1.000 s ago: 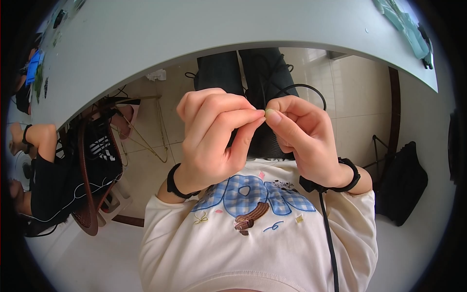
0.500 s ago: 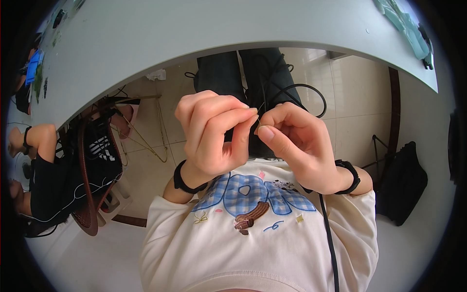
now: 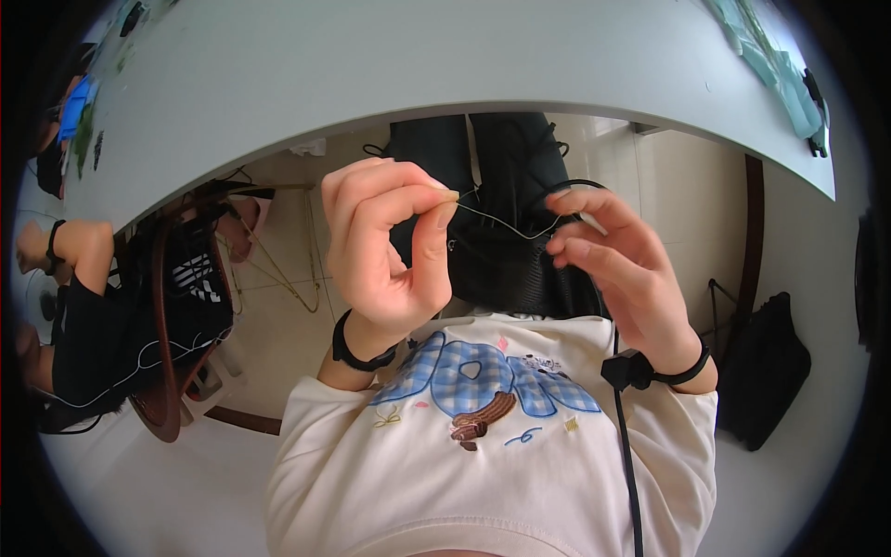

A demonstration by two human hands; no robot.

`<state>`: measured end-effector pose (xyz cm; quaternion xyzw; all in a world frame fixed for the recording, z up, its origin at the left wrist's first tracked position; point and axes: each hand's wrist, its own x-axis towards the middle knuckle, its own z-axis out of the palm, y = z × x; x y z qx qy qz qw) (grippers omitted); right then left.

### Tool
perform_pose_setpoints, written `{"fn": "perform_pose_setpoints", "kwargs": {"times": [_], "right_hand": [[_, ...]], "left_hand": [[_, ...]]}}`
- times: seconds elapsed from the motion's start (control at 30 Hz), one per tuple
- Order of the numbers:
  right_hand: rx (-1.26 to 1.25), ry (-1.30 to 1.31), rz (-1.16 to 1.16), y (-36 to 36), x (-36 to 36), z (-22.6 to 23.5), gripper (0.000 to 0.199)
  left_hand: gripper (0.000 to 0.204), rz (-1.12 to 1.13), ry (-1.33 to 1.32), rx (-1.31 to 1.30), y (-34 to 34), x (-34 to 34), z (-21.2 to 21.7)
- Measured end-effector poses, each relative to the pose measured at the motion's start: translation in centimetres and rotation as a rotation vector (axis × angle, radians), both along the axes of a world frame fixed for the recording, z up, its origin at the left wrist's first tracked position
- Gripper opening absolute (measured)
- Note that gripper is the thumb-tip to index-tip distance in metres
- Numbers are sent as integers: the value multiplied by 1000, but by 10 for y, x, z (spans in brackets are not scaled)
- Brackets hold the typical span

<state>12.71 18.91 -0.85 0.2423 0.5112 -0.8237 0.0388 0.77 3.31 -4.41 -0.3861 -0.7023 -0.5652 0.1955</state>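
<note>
Between the thumb and index fingertips of my left hand (image 3: 390, 237) is pinched one end of a thin, pale green strand (image 3: 506, 225), thread or fine wire. From there it sags in a curve toward my right hand (image 3: 622, 265), and a short tip sticks out beyond the pinch. My right hand's fingers are spread apart, thumb below and index above, around the strand's far end. Whether the strand touches those fingers I cannot tell. Both hands are raised above my lap, short of the table edge.
A grey-white table (image 3: 418, 56) curves across the front, with a teal plastic sheet (image 3: 775, 74) at its right end. A black cable (image 3: 626, 464) runs down my shirt. At the left, another person sits on a brown chair (image 3: 160, 353). A black bag (image 3: 766, 376) stands at the right.
My hands have drawn apart from fingertip to fingertip. The right hand has moved right and opened, and the strand now shows stretched loosely between them.
</note>
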Motion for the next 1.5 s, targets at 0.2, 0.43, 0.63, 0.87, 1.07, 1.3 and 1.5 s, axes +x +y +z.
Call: {"fn": "perform_pose_setpoints", "kwargs": {"times": [0.2,0.43,0.63,0.87,1.07,1.3,1.5], "right_hand": [[974,510,-84,20,-16,29,27],[1075,462,293,0,-38,43,14],[1159,560,301,0,-45,34,12],[1285,635,103,12,-46,24,13],[1276,584,218,3,-47,31,13],[1244,598,305,0,-50,24,13],[1507,762,330,1,-50,15,19]], "left_hand": [[11,-118,-81,69,4,5,6],[14,-135,-44,11,3,7,14],[15,-154,-41,-10,5,9,18],[15,-133,-116,-85,3,4,14],[15,-141,-95,-99,5,4,16],[16,-178,-75,-124,3,5,15],[17,-162,-115,-163,7,6,12]]}}
